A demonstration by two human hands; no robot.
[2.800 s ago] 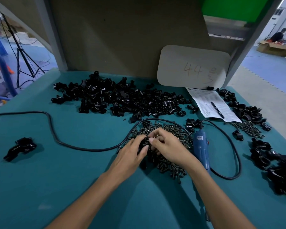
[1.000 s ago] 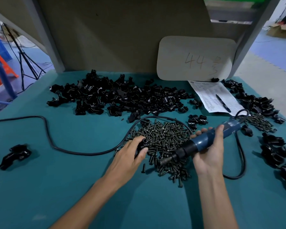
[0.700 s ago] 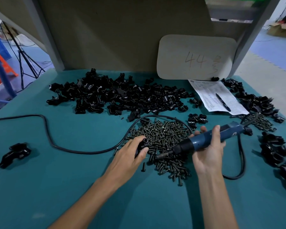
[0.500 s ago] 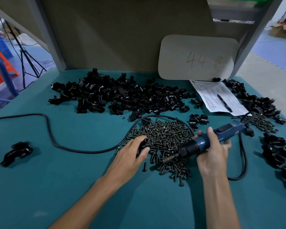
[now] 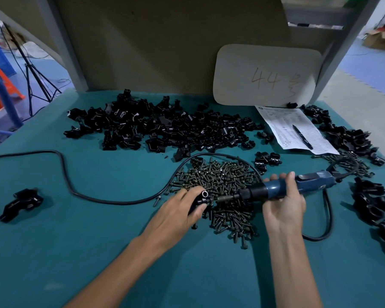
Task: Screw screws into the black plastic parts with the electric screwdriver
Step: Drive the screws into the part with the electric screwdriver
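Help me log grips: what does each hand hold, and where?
Right hand grips the blue electric screwdriver around its middle; left hand holds a small black plastic part by its lower body.

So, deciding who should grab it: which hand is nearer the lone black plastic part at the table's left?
Left. The left hand sits right of the lone black plastic part; the right hand, gripping the blue electric screwdriver, is farther right, past the pile of screws.

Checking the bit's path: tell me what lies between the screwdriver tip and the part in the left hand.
Head view: only loose screws lie between the screwdriver tip and the part in the left hand.
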